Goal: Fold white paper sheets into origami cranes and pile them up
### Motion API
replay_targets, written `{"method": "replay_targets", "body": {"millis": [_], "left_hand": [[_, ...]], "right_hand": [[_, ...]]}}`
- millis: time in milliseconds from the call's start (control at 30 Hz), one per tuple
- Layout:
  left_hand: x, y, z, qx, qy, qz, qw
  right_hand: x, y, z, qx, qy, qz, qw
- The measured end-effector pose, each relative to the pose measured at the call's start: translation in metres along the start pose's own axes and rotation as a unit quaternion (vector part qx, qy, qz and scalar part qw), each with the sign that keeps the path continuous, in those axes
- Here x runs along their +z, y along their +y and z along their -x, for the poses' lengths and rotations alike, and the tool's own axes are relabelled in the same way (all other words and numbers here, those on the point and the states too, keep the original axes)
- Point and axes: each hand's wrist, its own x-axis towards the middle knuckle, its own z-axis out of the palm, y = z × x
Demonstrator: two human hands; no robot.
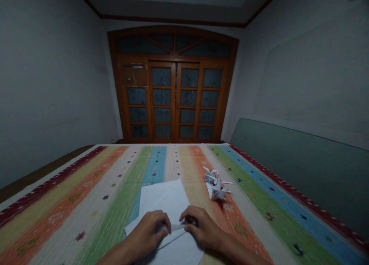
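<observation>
Both hands are at the near middle of the table, over white paper. My left hand (152, 228) is closed, its thumb and fingers pinching one end of a small folded piece of white paper (177, 228). At the other end of that piece, my right hand (201, 226) is closed too, thumb against fingertips. Beneath the hands lie white paper sheets (163, 197), overlapping at angles, partly hidden by the hands. Ahead and to the right of my right hand stand several folded paper cranes (218, 188), close together.
A striped, patterned cloth (115, 192) covers the table. A pale green panel (302, 165) stands along the right side. Beyond the table's far edge is a wooden door with glass panes (188, 98); a wall (52, 84) runs on the left.
</observation>
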Motion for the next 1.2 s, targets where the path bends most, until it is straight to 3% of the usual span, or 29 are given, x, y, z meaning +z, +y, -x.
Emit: {"method": "replay_targets", "body": {"millis": [133, 300, 433, 567, 700, 1033, 1200], "left_hand": [[0.000, 0.002, -0.004, -0.046, 0.016, 0.079, 0.996], [0.003, -0.005, -0.012, -0.054, 0.097, 0.205, 0.973], [0.012, -0.009, -0.012, -0.054, 0.149, 0.259, 0.953], [0.023, -0.002, -0.008, -0.071, 0.163, 0.319, 0.931], [0.026, 0.006, -0.007, -0.089, 0.127, 0.396, 0.905], [0.028, 0.007, -0.005, -0.085, 0.130, 0.402, 0.902], [0.031, 0.006, -0.002, -0.081, 0.143, 0.390, 0.906]], "right_hand": [[-0.003, -0.011, -0.006, -0.002, 0.044, -0.033, 0.999], [0.007, -0.018, -0.015, 0.095, 0.180, -0.191, 0.960], [0.028, -0.017, -0.017, 0.140, 0.150, -0.363, 0.909], [0.040, -0.029, -0.014, 0.165, 0.086, -0.424, 0.886], [0.035, -0.045, -0.014, 0.151, 0.088, -0.402, 0.899], [0.031, -0.041, -0.008, 0.126, 0.155, -0.333, 0.922], [0.028, -0.042, -0.006, 0.116, 0.145, -0.306, 0.934]]}}
